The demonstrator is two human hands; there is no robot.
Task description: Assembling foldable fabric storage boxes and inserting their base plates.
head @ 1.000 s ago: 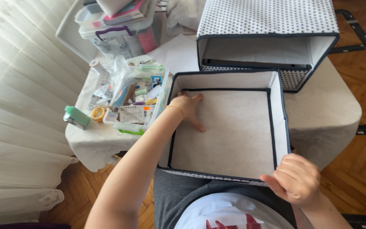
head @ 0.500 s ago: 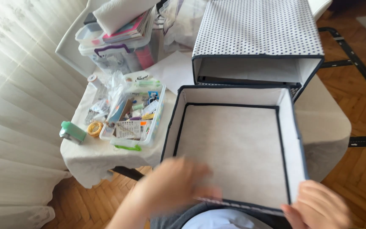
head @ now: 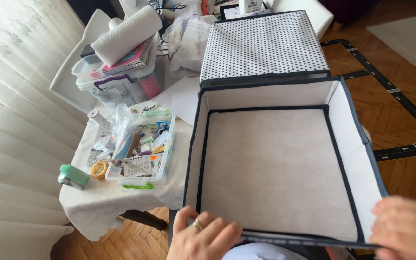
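- Landmark: a large open fabric storage box (head: 285,168), dark-edged with pale lining, standing open-side up; its inside shows only the flat grey-white base panel.
- Left hand (head: 203,238): at the box's near rim, by its near-left corner. Fingers are curled over the rim and lie on the edge; a ring sits on one finger. The grasp looks closed on the rim, though the fingertips are partly hidden by the hand itself.
- Right hand (head: 405,228): at the box's near-right corner, fingers bent over the rim and side wall. It is cut off by the picture edge, so how tightly it grips I cannot tell.
- Polka-dot lid (head: 266,45): white with dark dots, behind the box's far wall and touching it; whether it is hinged to the box is unclear.
- Table (head: 97,202): left of the box, under a white cloth.
- Clear plastic tray (head: 143,149): on the table just left of the box, filled with small mixed sewing and craft items.
- Green tape dispenser (head: 73,175): further left of the box, beyond the tray, near the table edge.
- Yellow tape roll (head: 99,169): between dispenser and tray.
- Clear storage bin (head: 116,79): beyond the box's far-left corner, with books and a paper towel roll (head: 125,34) on top.
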